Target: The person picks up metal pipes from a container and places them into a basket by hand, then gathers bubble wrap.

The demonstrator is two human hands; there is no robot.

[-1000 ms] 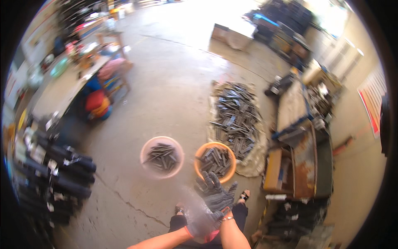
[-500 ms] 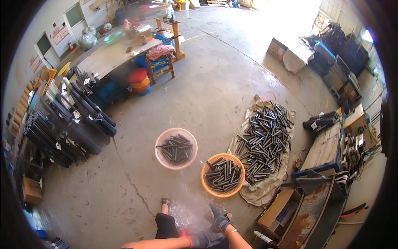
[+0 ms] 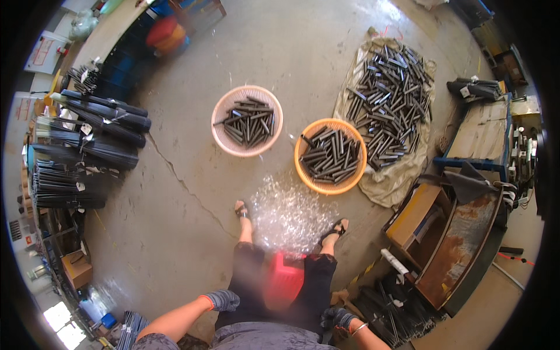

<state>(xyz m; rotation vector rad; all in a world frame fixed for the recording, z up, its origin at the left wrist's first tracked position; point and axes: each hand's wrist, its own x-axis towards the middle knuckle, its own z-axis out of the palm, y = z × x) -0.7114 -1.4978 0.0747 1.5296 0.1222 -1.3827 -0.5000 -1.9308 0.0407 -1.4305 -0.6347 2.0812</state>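
My left hand, in a grey knitted glove with an orange cuff, rests at my left thigh with its fingers curled in. At my right hip is my right hand, also gloved, its fingers bent against the dark clothing. Whatever either hand may grip is hidden. A red plastic stool shows between my legs. Shiny clear scraps lie spread on the floor between my feet. Beyond them stand a pink basket and an orange basket, each holding short dark tubes.
Many dark tubes are heaped on a beige cloth at the right. Bundles of long black tubes line the left side. A cardboard box and a rusty metal chute stand close on my right.
My view has tipped downward, bringing my legs, the stool and the scraps into fuller sight. My hands, close together before, are now apart, one at each side.
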